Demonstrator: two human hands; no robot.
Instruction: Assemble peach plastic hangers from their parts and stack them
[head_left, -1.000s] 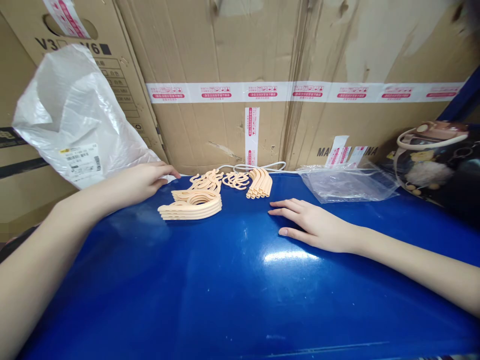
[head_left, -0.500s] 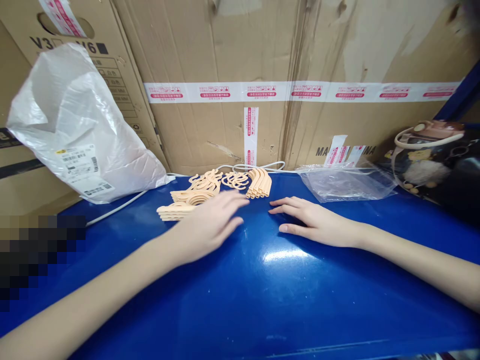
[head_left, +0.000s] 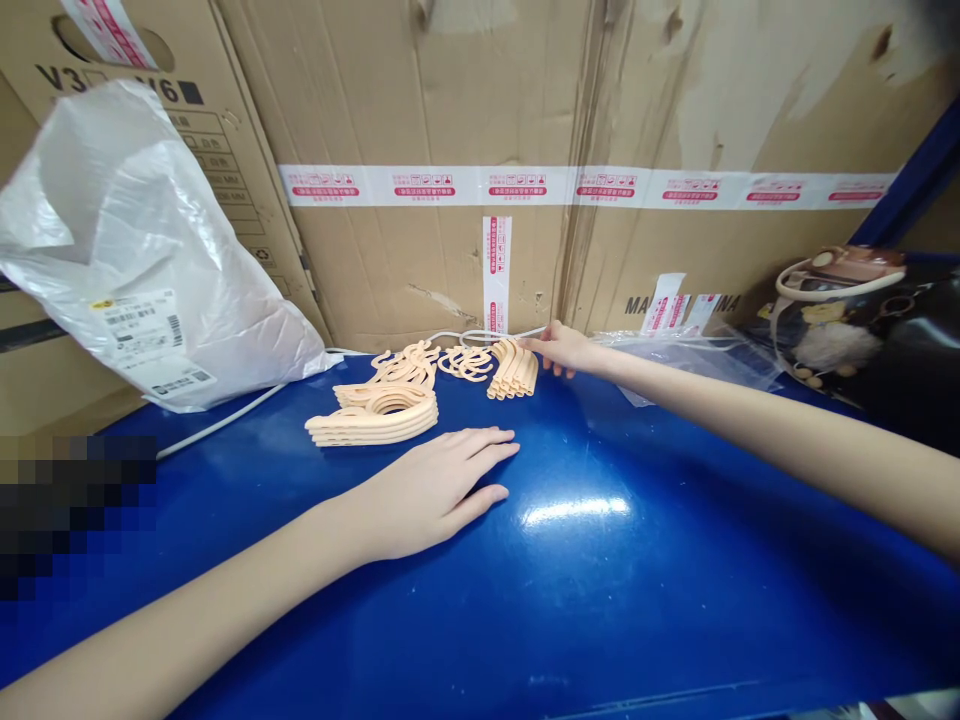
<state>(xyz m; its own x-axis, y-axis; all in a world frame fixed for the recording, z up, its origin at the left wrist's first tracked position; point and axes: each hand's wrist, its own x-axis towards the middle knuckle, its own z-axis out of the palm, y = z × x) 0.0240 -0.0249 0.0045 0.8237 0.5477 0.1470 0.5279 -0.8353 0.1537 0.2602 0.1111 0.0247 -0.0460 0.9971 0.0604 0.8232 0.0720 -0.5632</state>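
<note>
On the blue table lie beige plastic parts that look like clothes-hanger pieces. My left hand [head_left: 442,490] lies palm down, fingers stretched and slightly apart, in front of the neatly stacked curved hanger arms [head_left: 375,420], with nothing in it. Behind that stack is a group of wavy pieces [head_left: 407,362]; to its right is a loose heap of hooks [head_left: 465,363]. My right hand [head_left: 561,350] reaches to the right edge of a row of curved tube pieces [head_left: 514,370]. Its fingers are bent and apart at the end piece; whether they touch it is unclear.
A white plastic bag [head_left: 150,260] with a label leans at the left against cardboard boxes [head_left: 420,100]. A white cable [head_left: 225,418] runs along the back. Clear plastic film [head_left: 675,365] lies at the back right, beside a bottle with a brown lid [head_left: 855,262].
My right hand has moved away from me and left to the curved tube pieces. My left hand has drawn back toward me, uncovering the stacked hanger arms. The view has shifted slightly.
</note>
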